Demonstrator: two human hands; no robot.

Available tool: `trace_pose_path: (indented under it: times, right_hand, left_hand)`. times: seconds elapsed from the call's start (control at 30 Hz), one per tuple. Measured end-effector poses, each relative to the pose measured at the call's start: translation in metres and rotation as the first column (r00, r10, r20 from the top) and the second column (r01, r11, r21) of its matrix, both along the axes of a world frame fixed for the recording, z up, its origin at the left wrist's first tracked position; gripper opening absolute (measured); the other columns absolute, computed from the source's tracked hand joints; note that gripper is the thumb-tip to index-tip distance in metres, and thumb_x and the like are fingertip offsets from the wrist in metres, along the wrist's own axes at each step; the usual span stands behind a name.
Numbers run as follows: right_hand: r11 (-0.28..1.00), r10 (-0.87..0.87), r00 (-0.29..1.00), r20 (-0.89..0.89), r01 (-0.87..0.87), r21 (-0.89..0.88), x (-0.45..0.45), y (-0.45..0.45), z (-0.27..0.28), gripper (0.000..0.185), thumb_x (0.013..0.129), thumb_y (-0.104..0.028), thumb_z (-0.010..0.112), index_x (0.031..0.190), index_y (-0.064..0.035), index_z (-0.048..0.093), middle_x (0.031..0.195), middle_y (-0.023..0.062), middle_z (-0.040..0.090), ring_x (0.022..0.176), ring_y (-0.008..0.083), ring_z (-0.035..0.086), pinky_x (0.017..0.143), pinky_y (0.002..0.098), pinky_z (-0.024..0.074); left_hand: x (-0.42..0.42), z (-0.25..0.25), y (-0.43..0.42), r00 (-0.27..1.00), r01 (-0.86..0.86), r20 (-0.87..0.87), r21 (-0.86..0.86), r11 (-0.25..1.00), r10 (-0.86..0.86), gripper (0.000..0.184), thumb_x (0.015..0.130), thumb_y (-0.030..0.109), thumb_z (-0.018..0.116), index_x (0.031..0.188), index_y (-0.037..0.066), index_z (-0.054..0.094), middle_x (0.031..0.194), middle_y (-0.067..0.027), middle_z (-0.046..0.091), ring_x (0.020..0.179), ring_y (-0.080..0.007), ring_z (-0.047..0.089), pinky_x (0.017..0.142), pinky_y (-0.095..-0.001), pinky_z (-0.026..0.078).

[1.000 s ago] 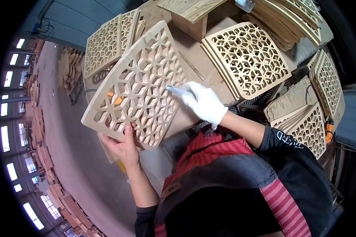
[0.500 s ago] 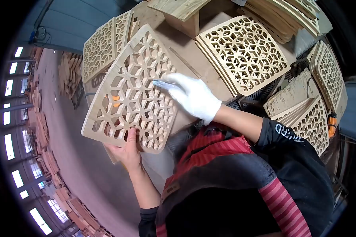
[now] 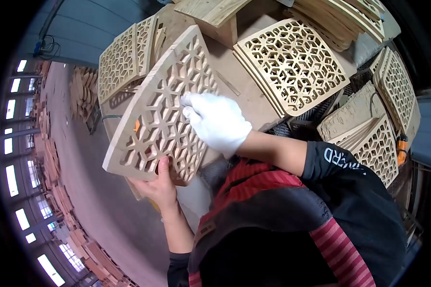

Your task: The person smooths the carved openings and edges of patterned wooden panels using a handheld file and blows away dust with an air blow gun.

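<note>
A wooden lattice panel point(image 3: 160, 115) with a curved outer edge is held up, tilted, in front of me. My bare left hand point(image 3: 159, 188) grips its lower edge, the thumb on the face and the fingers behind. My right hand point(image 3: 218, 122), in a white glove, is closed with its fingertips at the middle of the panel's face. A small pale tip shows at those fingertips; most of what they hold is hidden. Through a cutout at the left, something orange point(image 3: 136, 126) shows behind the panel.
Lattice panels point(image 3: 292, 64) lie stacked on the workbench point(image 3: 225, 81). Others point(image 3: 122, 62) lean at the back left, with more point(image 3: 396, 93) at the right beside an orange tool point(image 3: 402, 149). A wooden box point(image 3: 215, 14) stands at the back. Wood pieces point(image 3: 83, 93) are piled beyond the bench.
The panel has tilted and turned in my left hand. My gloved right hand has moved left over its face, and the bluish piece in its fingers is now mostly covered.
</note>
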State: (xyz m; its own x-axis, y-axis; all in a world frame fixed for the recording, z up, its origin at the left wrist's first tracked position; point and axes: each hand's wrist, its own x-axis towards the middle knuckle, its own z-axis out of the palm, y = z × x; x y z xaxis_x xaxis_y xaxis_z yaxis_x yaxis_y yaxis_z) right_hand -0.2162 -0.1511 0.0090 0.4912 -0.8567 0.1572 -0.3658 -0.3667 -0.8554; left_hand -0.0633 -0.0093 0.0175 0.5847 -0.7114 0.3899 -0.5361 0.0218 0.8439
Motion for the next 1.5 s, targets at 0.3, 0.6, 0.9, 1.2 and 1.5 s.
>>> trace_pose_path:
  times: [0.3,0.6,0.9,1.2,1.5]
  right_hand:
    - [0.98,-0.042,0.969,0.244,0.088,-0.177,-0.009,0.03,-0.02,0.03,0.092,-0.012,0.058,0.12,-0.0027,0.064,0.107,0.0201,0.067,0.094,0.0332,0.067,0.081,0.0363,0.0546]
    - [0.94,-0.21,0.967,0.146,0.159,0.302,-0.03,0.001,-0.022,0.032,0.094,-0.032,0.055,0.118,-0.0106,0.055,0.077,0.0177,0.067,0.071,0.0384,0.066,0.066,0.0477,0.0513]
    - [0.999,-0.049,0.933,0.357,0.048,0.013,-0.012,0.006,-0.021,0.032,0.096,-0.022,0.049,0.124,-0.0093,0.053,0.1,0.0265,0.063,0.082,0.0416,0.064,0.07,0.0496,0.0502]
    - [0.869,-0.148,0.945,0.293,-0.018,0.495,0.005,0.004,0.011,0.023,0.096,-0.021,0.049,0.113,-0.0042,0.048,0.09,0.0276,0.064,0.085,0.0465,0.062,0.072,0.0496,0.0485]
    - [0.843,-0.126,0.954,0.273,-0.042,0.536,-0.001,-0.011,0.015,0.024,0.092,-0.016,0.052,0.11,-0.0005,0.054,0.083,0.025,0.065,0.078,0.0425,0.065,0.07,0.046,0.0505]
  left_hand:
    - [-0.018,0.006,-0.003,0.998,-0.038,-0.044,-0.046,0.998,0.036,0.07,0.083,-0.005,0.069,0.141,-0.001,0.03,0.135,-0.0171,0.044,0.118,-0.024,0.052,0.1,-0.0372,0.046]
    - [-0.009,0.003,-0.006,0.975,-0.068,-0.215,-0.082,0.994,0.049,0.067,0.083,-0.008,0.068,0.139,0.0,0.033,0.135,-0.0157,0.047,0.117,-0.0233,0.053,0.1,-0.0365,0.047]
    - [-0.016,0.009,-0.008,0.991,-0.083,-0.102,-0.017,0.996,0.081,0.066,0.083,-0.006,0.068,0.139,-0.001,0.032,0.135,-0.016,0.046,0.118,-0.023,0.052,0.101,-0.0361,0.046]
    - [-0.056,0.017,-0.015,0.994,-0.091,-0.057,-0.024,0.996,0.089,0.07,0.086,0.0,0.069,0.142,-0.004,0.027,0.135,-0.0179,0.046,0.116,-0.0222,0.053,0.099,-0.0351,0.046]
    - [-0.048,0.022,-0.018,0.997,-0.06,-0.056,0.007,0.998,0.061,0.07,0.087,0.0,0.068,0.143,-0.003,0.026,0.136,-0.0176,0.045,0.118,-0.0225,0.052,0.102,-0.0356,0.044]
